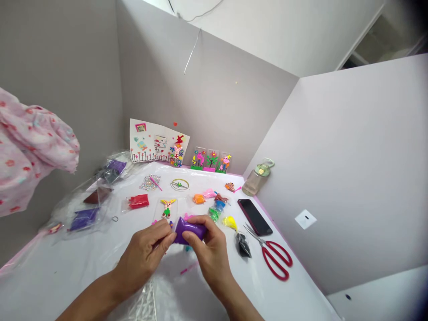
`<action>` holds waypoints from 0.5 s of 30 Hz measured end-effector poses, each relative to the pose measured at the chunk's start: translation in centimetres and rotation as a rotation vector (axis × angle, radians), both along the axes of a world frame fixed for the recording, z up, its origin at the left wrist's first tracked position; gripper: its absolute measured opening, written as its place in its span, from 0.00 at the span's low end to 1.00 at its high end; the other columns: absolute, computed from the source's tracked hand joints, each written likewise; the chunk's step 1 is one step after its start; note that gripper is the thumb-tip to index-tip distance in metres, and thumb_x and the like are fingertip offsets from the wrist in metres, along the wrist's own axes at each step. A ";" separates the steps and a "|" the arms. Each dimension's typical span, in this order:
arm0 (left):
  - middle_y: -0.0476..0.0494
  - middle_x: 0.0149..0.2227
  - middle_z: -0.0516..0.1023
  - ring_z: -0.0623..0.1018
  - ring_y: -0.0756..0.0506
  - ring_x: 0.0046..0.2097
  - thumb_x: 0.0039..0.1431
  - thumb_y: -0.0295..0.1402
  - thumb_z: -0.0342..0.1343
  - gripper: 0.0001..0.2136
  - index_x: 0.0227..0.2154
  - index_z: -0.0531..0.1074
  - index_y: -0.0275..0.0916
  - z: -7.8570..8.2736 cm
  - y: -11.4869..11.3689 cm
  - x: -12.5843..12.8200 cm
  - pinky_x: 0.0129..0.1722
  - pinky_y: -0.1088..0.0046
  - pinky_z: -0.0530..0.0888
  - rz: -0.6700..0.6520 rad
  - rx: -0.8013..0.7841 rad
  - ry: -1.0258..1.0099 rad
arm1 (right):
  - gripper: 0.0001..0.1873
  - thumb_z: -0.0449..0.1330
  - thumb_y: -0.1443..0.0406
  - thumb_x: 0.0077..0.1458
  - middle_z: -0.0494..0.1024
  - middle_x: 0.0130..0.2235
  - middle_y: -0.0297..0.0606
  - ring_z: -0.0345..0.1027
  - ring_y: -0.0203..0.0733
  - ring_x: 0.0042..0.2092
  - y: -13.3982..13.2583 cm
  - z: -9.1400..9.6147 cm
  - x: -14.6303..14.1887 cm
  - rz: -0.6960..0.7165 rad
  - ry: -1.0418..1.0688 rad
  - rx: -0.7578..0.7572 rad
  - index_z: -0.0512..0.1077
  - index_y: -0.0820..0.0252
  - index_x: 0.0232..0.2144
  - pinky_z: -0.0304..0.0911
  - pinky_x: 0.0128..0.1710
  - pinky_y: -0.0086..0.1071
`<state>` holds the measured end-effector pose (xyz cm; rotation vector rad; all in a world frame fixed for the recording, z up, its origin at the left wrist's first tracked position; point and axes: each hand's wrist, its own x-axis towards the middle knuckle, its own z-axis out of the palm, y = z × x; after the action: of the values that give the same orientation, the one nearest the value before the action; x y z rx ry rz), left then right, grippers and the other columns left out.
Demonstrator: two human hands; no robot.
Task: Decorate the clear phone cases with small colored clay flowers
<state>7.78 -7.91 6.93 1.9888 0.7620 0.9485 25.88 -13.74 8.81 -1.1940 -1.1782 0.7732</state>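
Observation:
A small glossy packet of purple clay (pixel 194 228) is held between my hands above the table's front half. My right hand (pixel 211 247) wraps round its right end, thumb pressed on the front. Fingertips of my left hand (pixel 147 247) pinch its left edge. Just behind the packet, a clay rabbit (pixel 167 208) with yellow ears and a green body lies on a clear sheet. Small pink and purple pieces beside the rabbit are partly hidden by my hands. A pink stick (pixel 189 268) lies below the packet.
Right of my hands lie a yellow clay packet (pixel 230 222), a black one (pixel 243 245), red-handled scissors (pixel 276 258) and a phone (pixel 254 217). A bottle (pixel 257 178) stands at the back right. A red packet (pixel 138 201) and bagged purple clay (pixel 83 218) lie left.

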 end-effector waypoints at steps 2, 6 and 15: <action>0.51 0.32 0.72 0.73 0.47 0.35 0.73 0.44 0.47 0.17 0.31 0.70 0.42 0.1 0.1 0.0 0.37 0.73 0.67 -0.013 -0.068 -0.037 | 0.09 0.69 0.64 0.55 0.77 0.38 0.35 0.69 0.39 0.40 -0.3 0.1 -0.3 -0.031 -0.060 0.071 0.78 0.57 0.39 0.64 0.43 0.29; 0.50 0.36 0.75 0.75 0.46 0.40 0.74 0.46 0.46 0.15 0.38 0.73 0.44 0.7 0.2 -0.1 0.43 0.73 0.69 -0.083 -0.165 -0.075 | 0.10 0.69 0.62 0.55 0.77 0.38 0.34 0.70 0.38 0.40 -0.7 0.4 -0.2 0.066 -0.054 0.049 0.77 0.57 0.40 0.65 0.41 0.28; 0.51 0.30 0.72 0.72 0.46 0.33 0.68 0.53 0.53 0.19 0.30 0.72 0.43 -0.2 -0.2 -4.0 0.32 0.76 0.67 0.024 -0.161 0.099 | 0.10 0.66 0.66 0.60 0.77 0.45 0.40 0.70 0.43 0.49 -1.5 -0.6 -0.8 -0.095 -0.376 0.310 0.74 0.57 0.45 0.65 0.52 0.34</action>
<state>3.76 -8.16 6.71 1.9005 0.8909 0.7816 25.11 -15.27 8.25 -1.1512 -1.4757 0.2830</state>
